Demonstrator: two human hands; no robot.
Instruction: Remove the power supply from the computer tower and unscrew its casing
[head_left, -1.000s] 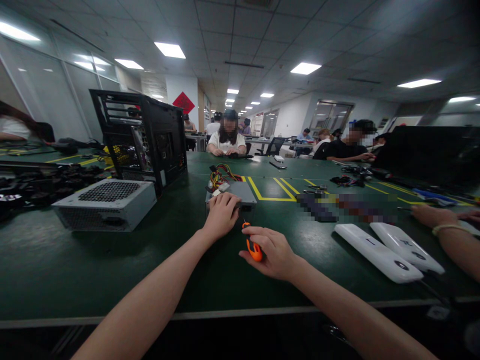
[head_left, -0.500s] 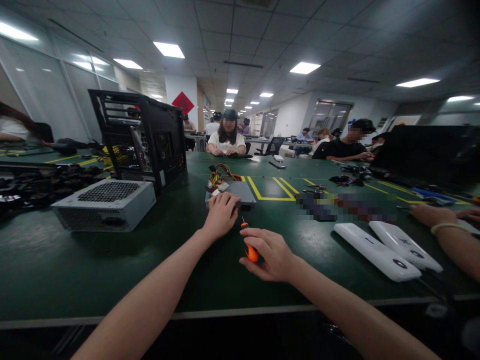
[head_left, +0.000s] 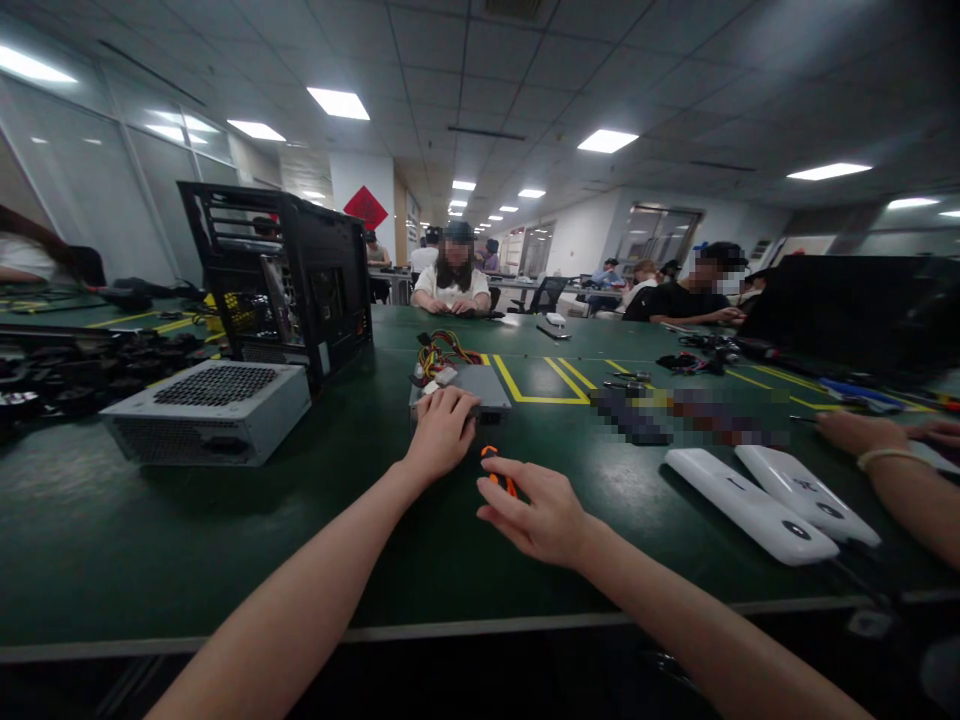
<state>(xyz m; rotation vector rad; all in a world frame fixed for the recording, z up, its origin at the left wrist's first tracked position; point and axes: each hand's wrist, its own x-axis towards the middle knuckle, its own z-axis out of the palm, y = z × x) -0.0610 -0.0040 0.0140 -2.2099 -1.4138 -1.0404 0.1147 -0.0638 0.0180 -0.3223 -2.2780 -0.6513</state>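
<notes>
A grey computer power supply [head_left: 487,388] sits on the green table, a bundle of coloured wires [head_left: 442,352] at its far side. My left hand [head_left: 444,425] is closed over its near left part, fingers bent on the casing and hiding that corner. My right hand [head_left: 536,508] has an orange and black screwdriver [head_left: 490,455] between thumb and fingers, just in front of the power supply. The fingers cover much of its handle, and I cannot make out its tip.
On the left stand a second power supply [head_left: 214,405] and an open black computer case [head_left: 330,280]. Two white oblong devices [head_left: 750,505] lie to the right, near a co-worker's hand [head_left: 862,435]. A person [head_left: 454,280] sits across the table.
The screwdriver has turned in my right hand, and its shaft, visible before, no longer shows clearly. My right fingers have shifted around the handle. My left hand stays on the power supply.
</notes>
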